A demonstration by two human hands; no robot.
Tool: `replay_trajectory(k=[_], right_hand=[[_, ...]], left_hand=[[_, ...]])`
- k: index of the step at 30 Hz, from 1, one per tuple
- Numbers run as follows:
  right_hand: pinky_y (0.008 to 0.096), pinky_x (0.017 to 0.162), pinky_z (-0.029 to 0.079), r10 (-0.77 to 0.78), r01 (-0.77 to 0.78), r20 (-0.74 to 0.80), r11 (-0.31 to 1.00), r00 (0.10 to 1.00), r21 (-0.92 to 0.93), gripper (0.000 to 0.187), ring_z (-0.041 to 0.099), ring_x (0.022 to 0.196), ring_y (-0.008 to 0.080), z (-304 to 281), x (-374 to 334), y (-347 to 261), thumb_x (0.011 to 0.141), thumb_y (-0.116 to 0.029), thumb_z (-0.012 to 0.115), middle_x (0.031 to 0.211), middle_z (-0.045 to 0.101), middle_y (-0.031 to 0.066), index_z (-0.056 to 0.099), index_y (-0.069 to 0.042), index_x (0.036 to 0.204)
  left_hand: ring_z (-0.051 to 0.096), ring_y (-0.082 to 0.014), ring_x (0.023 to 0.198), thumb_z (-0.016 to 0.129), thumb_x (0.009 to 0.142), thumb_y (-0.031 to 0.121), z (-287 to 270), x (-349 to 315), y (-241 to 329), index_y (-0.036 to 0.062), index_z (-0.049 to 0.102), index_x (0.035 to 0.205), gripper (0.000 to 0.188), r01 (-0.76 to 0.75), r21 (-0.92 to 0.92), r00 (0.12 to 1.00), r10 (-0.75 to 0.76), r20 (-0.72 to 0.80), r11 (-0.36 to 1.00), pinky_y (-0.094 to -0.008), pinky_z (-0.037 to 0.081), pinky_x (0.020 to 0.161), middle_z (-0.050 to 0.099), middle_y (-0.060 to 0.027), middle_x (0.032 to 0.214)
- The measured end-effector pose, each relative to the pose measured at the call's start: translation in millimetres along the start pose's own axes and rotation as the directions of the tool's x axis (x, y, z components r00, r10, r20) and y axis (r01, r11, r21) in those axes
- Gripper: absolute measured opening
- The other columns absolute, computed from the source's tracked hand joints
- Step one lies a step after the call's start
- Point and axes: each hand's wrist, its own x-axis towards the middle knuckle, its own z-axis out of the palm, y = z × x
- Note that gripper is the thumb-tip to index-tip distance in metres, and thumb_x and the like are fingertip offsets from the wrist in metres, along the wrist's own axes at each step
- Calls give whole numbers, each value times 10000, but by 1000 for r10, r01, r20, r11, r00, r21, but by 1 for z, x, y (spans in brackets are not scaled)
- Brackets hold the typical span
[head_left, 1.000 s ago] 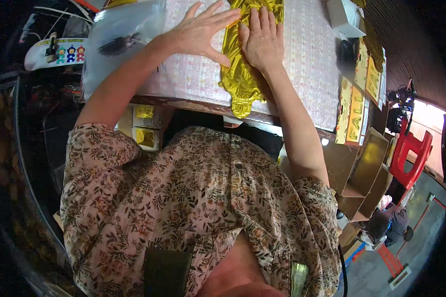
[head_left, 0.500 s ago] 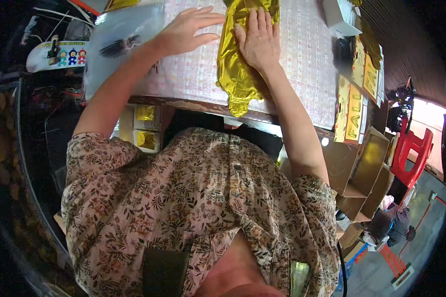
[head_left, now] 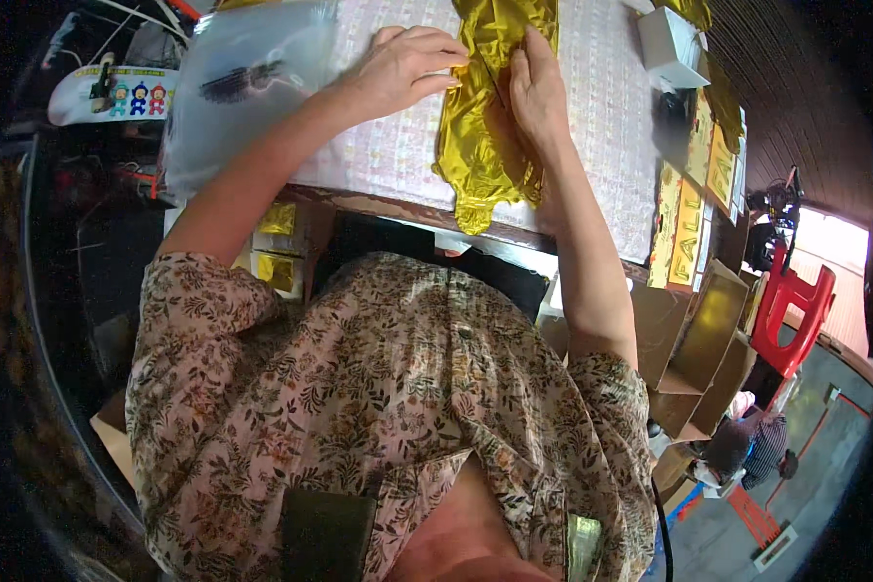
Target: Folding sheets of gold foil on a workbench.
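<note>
A flat, deflated gold foil balloon [head_left: 485, 136] lies lengthwise on the table [head_left: 378, 160], its narrow tail hanging toward the front edge. At its left edge is my left hand [head_left: 403, 73], fingers loosely bent and thumb apart, with the fingertips touching the foil. My right hand [head_left: 541, 97] rests along the balloon's right edge, turned partly on its side, with fingers stretched out. Wrinkles run across the foil between the two hands. The balloon's far end runs out of the picture at the top.
Clear plastic sheets or bags [head_left: 247, 82] lie on the table's left side. A white box [head_left: 671, 48] stands at the far right, near printed cartons [head_left: 684, 223]. Open cardboard boxes [head_left: 703, 330] and a red plastic stool [head_left: 791, 310] are at right.
My right hand has slid from flat on top of the balloon to its right edge and turned sideways. My left hand has moved right, to the foil's left edge.
</note>
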Motion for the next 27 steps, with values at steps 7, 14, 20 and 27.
replay_trajectory(k=[7,14,20,27], right_hand=[[458,1147,377,-149,133,-50,964,988,-232,460,479,1376,423,13,-5,6,1062,-216,481,1461,520,270,468,-14,1476],[573,1198,282,-150,152,40,877,988,-456,527,390,1454,432,20,-11,-10,1073,-332,463,1581,441,178,448,-38,1510],[563,1205,274,-112,133,71,820,991,-557,520,379,1470,401,20,-14,-11,1078,-335,447,1590,435,154,451,-56,1518],[560,1216,258,-73,108,87,833,994,-543,526,360,1487,383,16,-14,-20,1078,-332,449,1604,414,145,437,-60,1527]], left_hand=[[535,-216,1322,722,931,340,-1,1,2,125,701,1268,400,20,-11,999,-19,34,1000,-445,332,1106,646,-24,1350],[503,-212,1337,756,886,410,-15,1,12,123,685,1298,507,41,-17,992,-39,117,999,-446,309,1114,602,-20,1384],[555,-270,1306,768,884,321,-15,16,5,126,697,1285,452,35,-48,991,-29,128,998,-474,368,1096,642,-71,1344],[531,-319,1359,613,981,494,-4,129,-90,208,652,1379,492,385,-89,887,-342,309,919,-587,312,1190,629,-85,1413]])
